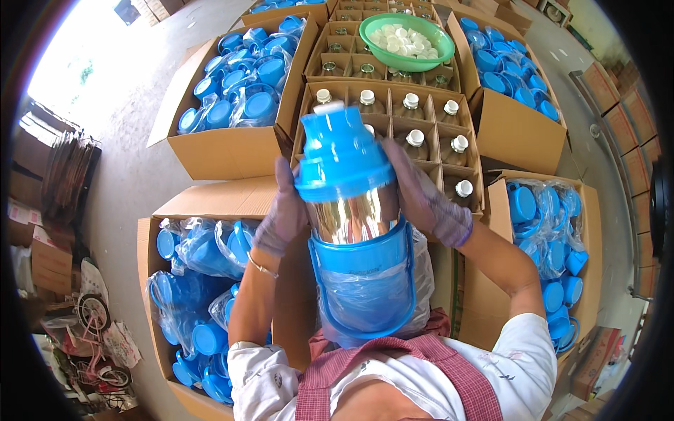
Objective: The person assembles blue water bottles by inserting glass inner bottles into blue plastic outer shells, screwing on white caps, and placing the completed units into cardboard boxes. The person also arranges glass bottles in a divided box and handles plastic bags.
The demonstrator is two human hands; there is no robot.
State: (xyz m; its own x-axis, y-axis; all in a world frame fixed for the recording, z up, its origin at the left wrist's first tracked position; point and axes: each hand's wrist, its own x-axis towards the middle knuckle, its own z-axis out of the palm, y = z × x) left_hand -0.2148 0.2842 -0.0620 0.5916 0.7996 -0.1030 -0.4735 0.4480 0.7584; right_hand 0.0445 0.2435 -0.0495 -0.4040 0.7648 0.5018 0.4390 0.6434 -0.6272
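A large blue vacuum flask [354, 221] stands tilted in front of my chest. It has a stepped blue top, a shiny silver middle and a blue lower body with a blue carrying handle, partly wrapped in clear plastic. A white cap [328, 107] shows at its tip. My gloved left hand [284, 210] presses its left side near the silver part, fingers up. On the opposite side my gloved right hand [428, 193] grips the blue top's edge. Whether the silver part is a separate piece is unclear. What supports the flask's base is hidden.
Ahead stands a divided carton [393, 85] of bottles with white caps. Beyond it, a green basin [407, 63] of white caps rests on another divided carton. Cartons of blue plastic parts flank me: near left [203, 200], far left [225, 151], near right [572, 259], far right [519, 126].
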